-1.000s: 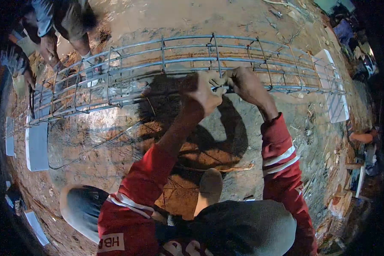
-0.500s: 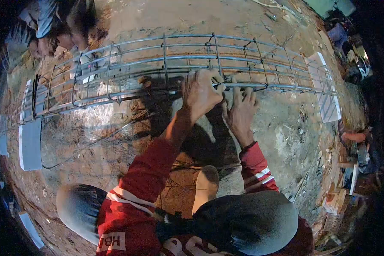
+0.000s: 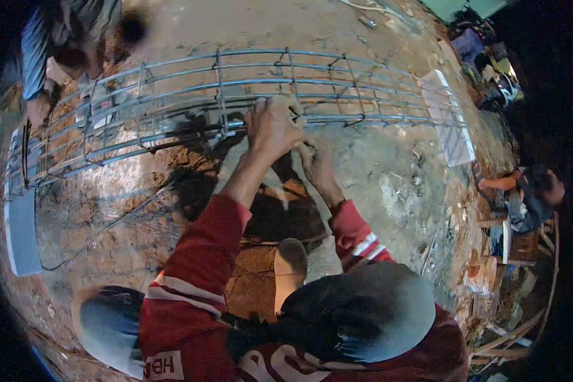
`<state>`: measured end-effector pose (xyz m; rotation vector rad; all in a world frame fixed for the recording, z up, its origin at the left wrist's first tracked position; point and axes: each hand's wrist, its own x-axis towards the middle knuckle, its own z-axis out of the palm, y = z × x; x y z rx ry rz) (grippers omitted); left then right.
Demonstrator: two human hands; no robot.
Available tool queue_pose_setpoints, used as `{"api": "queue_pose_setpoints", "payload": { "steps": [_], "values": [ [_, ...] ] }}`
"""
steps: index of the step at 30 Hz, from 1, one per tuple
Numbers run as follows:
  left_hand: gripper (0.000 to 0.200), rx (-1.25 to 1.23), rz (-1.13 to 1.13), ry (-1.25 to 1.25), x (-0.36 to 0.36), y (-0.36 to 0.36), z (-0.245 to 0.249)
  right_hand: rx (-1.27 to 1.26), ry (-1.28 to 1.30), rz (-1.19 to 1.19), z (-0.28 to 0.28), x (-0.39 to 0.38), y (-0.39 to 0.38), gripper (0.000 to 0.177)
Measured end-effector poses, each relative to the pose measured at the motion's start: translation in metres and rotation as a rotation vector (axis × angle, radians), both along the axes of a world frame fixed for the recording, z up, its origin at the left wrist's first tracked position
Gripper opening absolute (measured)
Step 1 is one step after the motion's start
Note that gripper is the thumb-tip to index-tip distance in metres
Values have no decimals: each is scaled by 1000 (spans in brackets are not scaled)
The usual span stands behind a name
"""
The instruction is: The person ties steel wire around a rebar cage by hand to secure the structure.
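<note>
A long cage of steel rebar (image 3: 254,84), with stirrups tied along its bars, stretches across the view in front of me. My left hand (image 3: 274,127) is closed over the cage's near bars, beside a stirrup; its fingers are curled, and what they pinch is hidden. Just below and to the right, my right hand (image 3: 316,162) is closed, its fingertips tucked behind the left hand at the near bar. Whatever the right fingers hold cannot be made out.
White blocks prop the cage at its left end (image 3: 20,232) and right end (image 3: 449,118). A co-worker's hand (image 3: 39,109) is by the left end. Another person (image 3: 531,191) is at the far right, near boards (image 3: 516,340). Bare, uneven ground lies beneath.
The view has shifted, so the cage appears further left. My right hand has gone from spread fingers to closed, drawing in under the left. The co-worker's hand has come to the cage's left end.
</note>
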<state>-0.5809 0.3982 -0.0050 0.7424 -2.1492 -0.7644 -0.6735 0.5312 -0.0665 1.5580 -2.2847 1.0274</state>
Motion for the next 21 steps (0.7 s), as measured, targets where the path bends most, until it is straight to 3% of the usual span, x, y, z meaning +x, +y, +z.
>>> {"api": "queue_pose_setpoints", "payload": {
  "steps": [2, 3, 4, 6, 7, 9, 11, 13, 14, 15, 16, 21],
  "values": [
    [17, 23, -22, -18, 2, -4, 1, 186, -1093, 94, -24, -6, -1, 18],
    [18, 18, -19, -19, 1, -3, -1, 266, -1142, 226, 0, 5, 7, 23],
    [18, 14, -18, -20, 0, -5, -2, 264, -1143, 230, 17, 9, 14, 23],
    [16, -48, 25, -22, 1, -2, -4, 397, 475, 277, 35, 9, 35, 30],
    [15, -69, 30, 3, 0, -2, -6, 397, 475, 279, 35, 8, 46, 30],
    [17, 46, -20, -25, 4, -2, 3, 808, 122, 193, 33, 5, 71, 26],
    [19, 139, -71, -40, 1, -3, 0, 828, -930, -123, -2, 7, 109, 21],
    [18, 119, -59, -30, 2, -1, 1, 593, -657, 626, -83, -1, 169, 22],
    [17, 91, -52, -29, 3, -2, -1, 1265, -108, 170, -74, 43, 163, 28],
    [16, 12, -53, 30, 3, -3, -4, 1569, -20, 100, -52, 61, 159, 42],
    [16, 16, -51, 32, 4, -1, -6, 1573, -16, 100, -44, 62, 157, 42],
    [16, 36, -53, 24, 6, -1, 1, 1079, -440, 162, -19, 44, 146, 49]
  ]
}}
